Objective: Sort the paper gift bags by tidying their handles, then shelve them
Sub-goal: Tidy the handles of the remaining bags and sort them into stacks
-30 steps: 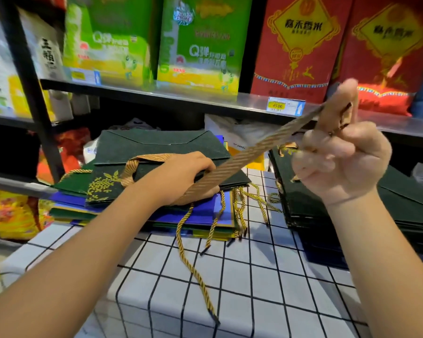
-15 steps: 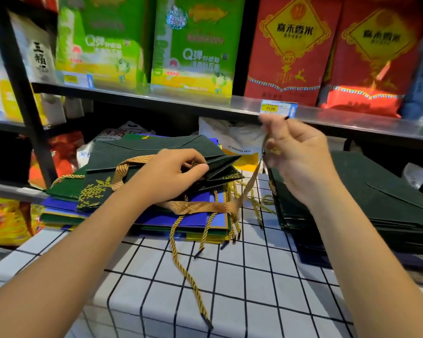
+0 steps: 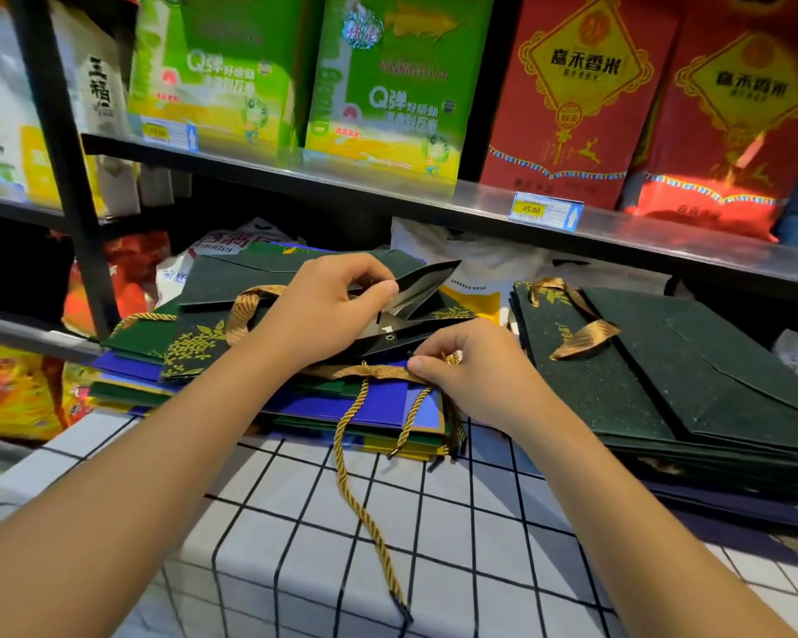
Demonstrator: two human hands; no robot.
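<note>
Left hand (image 3: 328, 306) pinches the dark green gift bag's (image 3: 268, 278) mouth open; right hand (image 3: 471, 366) pinches its gold ribbon handle (image 3: 369, 371).

Two bare forearms came in from the lower left and lower right of the frame. No sleeves covered them up to the frame edge. The left hand (image 3: 328, 306) and right hand (image 3: 471, 366) were bare too, with short, plain nails.
</note>
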